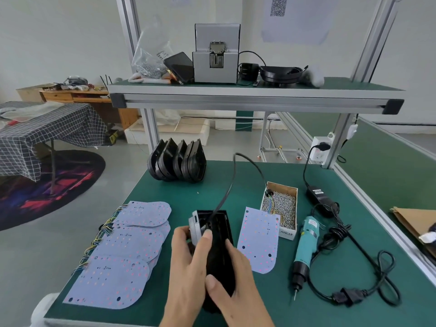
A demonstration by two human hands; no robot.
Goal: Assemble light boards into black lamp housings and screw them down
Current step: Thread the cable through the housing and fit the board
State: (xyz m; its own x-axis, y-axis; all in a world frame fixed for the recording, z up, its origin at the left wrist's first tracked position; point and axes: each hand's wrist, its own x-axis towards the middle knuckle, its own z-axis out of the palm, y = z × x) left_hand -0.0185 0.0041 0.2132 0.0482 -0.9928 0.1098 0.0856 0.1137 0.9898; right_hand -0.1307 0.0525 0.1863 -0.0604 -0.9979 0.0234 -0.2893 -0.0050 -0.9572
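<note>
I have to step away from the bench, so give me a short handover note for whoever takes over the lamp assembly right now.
Left hand and right hand both grip one black lamp housing, tilted up off the green mat, its black cable arching up.
Single light board lies just right of it, not yet fitted.
More boards stacked at left; spare housings at the far edge.
Box of screws and electric screwdriver lie to the right, untouched.
Done: nothing visibly screwed.
Left: seat the board, screw it down, repeat.
</note>
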